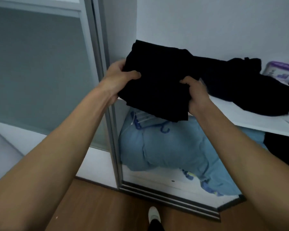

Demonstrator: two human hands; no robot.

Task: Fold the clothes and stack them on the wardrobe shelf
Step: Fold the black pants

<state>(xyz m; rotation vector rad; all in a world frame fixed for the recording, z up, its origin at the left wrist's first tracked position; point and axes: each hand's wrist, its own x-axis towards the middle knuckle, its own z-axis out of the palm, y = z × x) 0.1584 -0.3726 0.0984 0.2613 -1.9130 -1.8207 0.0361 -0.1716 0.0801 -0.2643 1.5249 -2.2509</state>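
I hold a folded black garment (pixel 157 80) in both hands at the left end of the white wardrobe shelf (pixel 250 117). My left hand (pixel 118 77) grips its left edge, thumb on top. My right hand (pixel 195 92) grips its near right corner. The garment's near part hangs past the shelf's front edge. Another black piece of clothing (pixel 244 87) lies loosely on the shelf to the right, touching the folded one.
A purple and white package (pixel 280 72) stands at the shelf's far right. Below the shelf lie a light blue bundle of bedding (pixel 165 147) and blue hangers (pixel 140 124). The sliding door frame (pixel 107 97) stands to the left. Wooden floor and my foot (pixel 153 214) are below.
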